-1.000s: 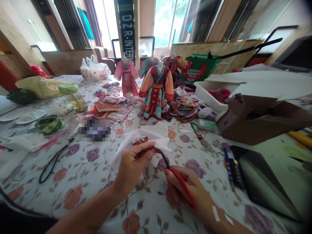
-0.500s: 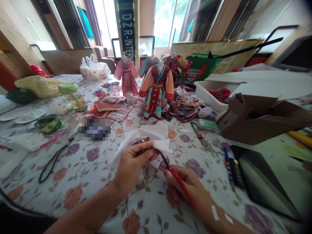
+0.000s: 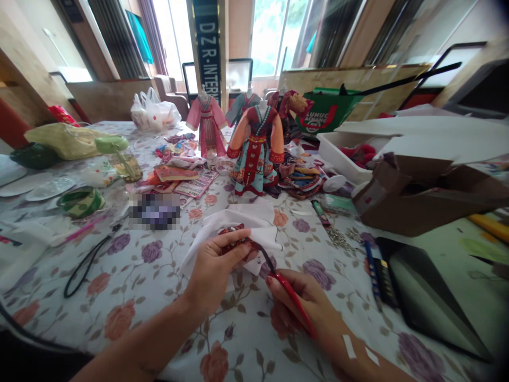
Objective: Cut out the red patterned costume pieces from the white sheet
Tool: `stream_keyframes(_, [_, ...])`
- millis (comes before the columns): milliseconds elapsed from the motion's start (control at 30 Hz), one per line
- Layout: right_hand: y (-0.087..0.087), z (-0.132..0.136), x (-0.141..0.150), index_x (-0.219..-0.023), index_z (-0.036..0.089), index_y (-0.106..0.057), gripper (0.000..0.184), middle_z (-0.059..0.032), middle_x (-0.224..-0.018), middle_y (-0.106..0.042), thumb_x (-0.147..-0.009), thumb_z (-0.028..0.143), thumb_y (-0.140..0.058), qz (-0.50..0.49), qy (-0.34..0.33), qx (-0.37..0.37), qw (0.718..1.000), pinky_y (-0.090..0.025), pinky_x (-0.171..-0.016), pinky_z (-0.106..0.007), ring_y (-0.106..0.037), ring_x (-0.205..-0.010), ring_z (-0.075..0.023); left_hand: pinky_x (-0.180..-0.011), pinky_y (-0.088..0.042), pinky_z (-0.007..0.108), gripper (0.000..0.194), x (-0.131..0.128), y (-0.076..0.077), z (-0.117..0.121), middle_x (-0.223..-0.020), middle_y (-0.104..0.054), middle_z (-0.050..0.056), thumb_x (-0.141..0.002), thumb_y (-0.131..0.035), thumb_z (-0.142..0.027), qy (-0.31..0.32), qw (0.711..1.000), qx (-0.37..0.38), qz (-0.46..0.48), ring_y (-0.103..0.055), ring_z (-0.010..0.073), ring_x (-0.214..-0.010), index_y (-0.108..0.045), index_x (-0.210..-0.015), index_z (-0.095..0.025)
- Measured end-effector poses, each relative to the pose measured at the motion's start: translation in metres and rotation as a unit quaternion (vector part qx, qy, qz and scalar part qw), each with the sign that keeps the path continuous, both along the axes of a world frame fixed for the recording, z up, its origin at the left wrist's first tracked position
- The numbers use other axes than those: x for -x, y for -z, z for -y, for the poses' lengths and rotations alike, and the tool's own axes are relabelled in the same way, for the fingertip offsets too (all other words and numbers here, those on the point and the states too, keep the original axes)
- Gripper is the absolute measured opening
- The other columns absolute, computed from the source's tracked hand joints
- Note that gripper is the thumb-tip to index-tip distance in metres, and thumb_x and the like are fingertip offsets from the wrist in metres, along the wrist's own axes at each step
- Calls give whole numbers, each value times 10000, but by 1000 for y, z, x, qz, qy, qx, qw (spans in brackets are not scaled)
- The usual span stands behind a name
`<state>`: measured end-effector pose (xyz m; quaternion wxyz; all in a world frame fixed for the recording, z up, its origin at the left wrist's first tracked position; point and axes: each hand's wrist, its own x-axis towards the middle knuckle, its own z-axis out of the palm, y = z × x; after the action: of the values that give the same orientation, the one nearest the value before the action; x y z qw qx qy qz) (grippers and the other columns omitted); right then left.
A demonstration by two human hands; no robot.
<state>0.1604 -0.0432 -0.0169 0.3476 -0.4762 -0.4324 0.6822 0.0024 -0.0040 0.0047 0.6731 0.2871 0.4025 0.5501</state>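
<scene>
My left hand (image 3: 217, 265) pinches a piece of white fabric (image 3: 222, 217) with a red patterned part (image 3: 233, 231) bunched at the fingertips. Red-handled scissors (image 3: 292, 297) are gripped in my right hand (image 3: 306, 300). Their dark blades reach up and left to the fabric beside my left fingertips, and the blade tips are hidden there. Behind the fabric stands a small doll-sized robe (image 3: 254, 151) in red, orange and light blue on a stand. A pink robe (image 3: 207, 124) stands to its left.
Folded fabric pieces (image 3: 175, 172) lie left of the robes, more cloth (image 3: 302, 178) to their right. A cardboard box (image 3: 421, 204) and dark tablet-like panel (image 3: 429, 302) occupy the right side. A green tape roll (image 3: 79, 202) and black cord loop (image 3: 85, 268) are left, on the floral tablecloth (image 3: 135, 281).
Almost nothing differs. Both hands keep their place, and the scissors and red patterned part have shifted only very slightly.
</scene>
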Motion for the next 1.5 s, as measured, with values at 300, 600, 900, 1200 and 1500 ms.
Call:
stream_keyframes(300, [2,-1,0,-615,199,-457,406,87,-349,-405,-748,520,-669,2,-2,0,1000,-354,-368,-224,-418,-312,-95,-764,-569,222,223,-2,0,1,-784,-715,24,-635,-798,-158,-2,1000,-2,19,-680,113,-744,-771,-856,-158])
stream_keyframes(600, [-1,0,1,-612,201,-452,412,85,-353,-416,-731,523,-679,10,4,2,1000,-354,-361,-212,-436,-322,-97,-763,-568,202,219,-2,1,0,-792,-717,14,-647,-788,-148,-5,1000,-4,17,-680,103,-745,-772,-865,-167])
stream_keyframes(900, [-2,-1,4,-592,191,-453,461,72,-348,-441,-731,581,-656,48,12,-5,999,-293,-346,-186,-440,-309,-85,-766,-564,199,215,-2,2,0,-750,-724,13,-662,-777,-140,-2,1000,-4,20,-676,92,-717,-769,-875,-166])
stream_keyframes(1200, [-1,0,5,-579,197,-437,458,85,-334,-401,-724,561,-677,41,21,-6,999,-334,-363,-202,-418,-310,-86,-746,-570,194,228,-3,1,1,-750,-723,16,-631,-800,-150,-9,1000,-1,26,-681,96,-708,-772,-857,-161])
stream_keyframes(1500, [3,1,2,-579,198,-439,435,82,-340,-414,-741,526,-675,16,14,0,1000,-329,-372,-207,-435,-323,-95,-741,-565,169,228,-2,5,1,-770,-736,12,-678,-769,-139,-2,1000,-19,15,-692,91,-713,-764,-903,-172])
